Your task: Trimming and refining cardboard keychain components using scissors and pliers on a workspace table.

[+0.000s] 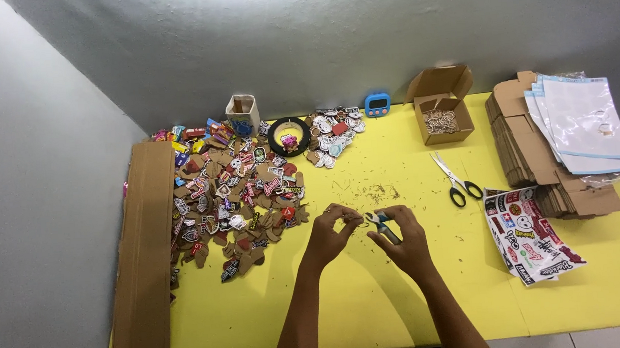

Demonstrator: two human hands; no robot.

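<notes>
Seen from the head camera, both hands met over the middle of the yellow table (378, 314). The left hand (329, 232) pinched a small ring (351, 217) between its fingertips. The right hand (401, 234) gripped blue-handled pliers (380, 222) beside it. A heap of patches (239, 201) lay toward the left edge, and scissors (456, 180) lay to the right.

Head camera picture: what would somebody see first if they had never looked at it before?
Probably the bright yellow table, which fills most of the view. Next comes the big heap of colourful cut-out stickers on brown cardboard backing at its left side. In the middle, the left hand and the right hand meet over a small blue-handled tool, with black-handled scissors lying to the right.
</notes>
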